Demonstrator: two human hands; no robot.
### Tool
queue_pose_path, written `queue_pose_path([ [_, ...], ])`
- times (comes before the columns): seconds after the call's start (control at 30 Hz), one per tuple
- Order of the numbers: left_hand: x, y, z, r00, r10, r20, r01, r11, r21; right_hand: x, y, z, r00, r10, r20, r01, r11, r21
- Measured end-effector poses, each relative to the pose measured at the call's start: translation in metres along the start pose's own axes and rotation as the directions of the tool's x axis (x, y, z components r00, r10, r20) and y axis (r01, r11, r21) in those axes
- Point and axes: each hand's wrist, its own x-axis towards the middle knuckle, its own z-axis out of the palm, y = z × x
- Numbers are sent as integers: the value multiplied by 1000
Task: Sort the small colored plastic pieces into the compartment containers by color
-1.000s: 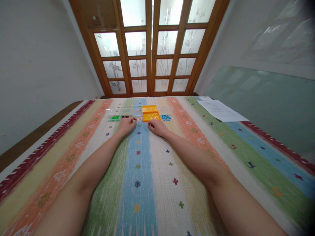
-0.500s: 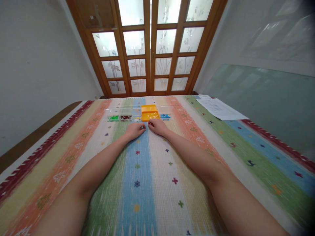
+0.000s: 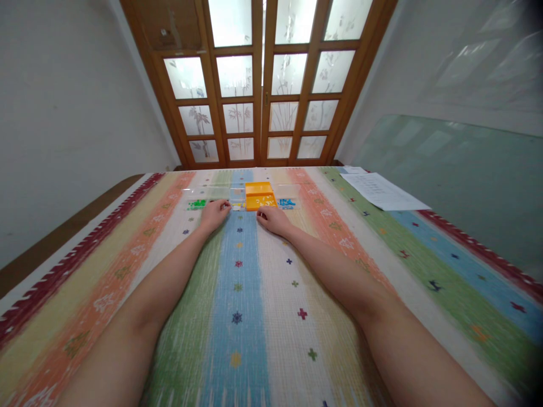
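My left hand (image 3: 215, 215) is at the clear boxes left of centre, fingers curled together at the dark brown pieces (image 3: 212, 200), which it mostly covers. Whether it grips a piece is too small to make out. My right hand (image 3: 274, 219) rests on the cloth just in front of an open orange box (image 3: 250, 203), thumb and fingers pinched; anything between them is hidden. Small white pieces (image 3: 267, 200) lie in the orange box. Green pieces (image 3: 196, 204) lie left of my left hand, yellow pieces (image 3: 237, 206) right of it. Blue pieces (image 3: 287, 202) lie beyond my right hand.
A striped, patterned tablecloth (image 3: 250, 350) covers the table. Printed paper sheets (image 3: 382, 191) lie at the far right. Transparent lids (image 3: 207, 192) stand open behind the small boxes. Wooden glazed doors (image 3: 262, 130) are beyond the table, with walls on both sides.
My left hand has moved left and slightly forward, from beside my right hand to the brown pieces. My right hand has stayed nearly in place, and the view has shifted slightly.
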Motion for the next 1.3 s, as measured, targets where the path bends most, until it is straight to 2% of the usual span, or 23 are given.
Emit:
queue_pose_path([
  [0.17,9,-33,-11,974,-175,-140,172,984,-36,0,1,0,1000,-6,-6,6,1000,1],
  [0.33,13,-63,-20,901,-352,-253,338,936,-97,0,1,0,1000,0,12,0,1000,5],
  [0.53,12,-89,-26,831,-454,-320,427,891,-155,1,1,1,1000,3,16,-3,1000,2],
  [0.73,11,-92,-28,805,-494,-329,472,869,-151,1,1,0,1000,6,14,-6,1000,4],
  [1.07,13,-97,-25,828,-474,-300,471,878,-86,1,1,0,1000,12,17,-12,1000,14],
  [1.3,11,-92,-23,825,-478,-302,484,873,-58,1,3,2,1000,4,18,-5,1000,25],
])
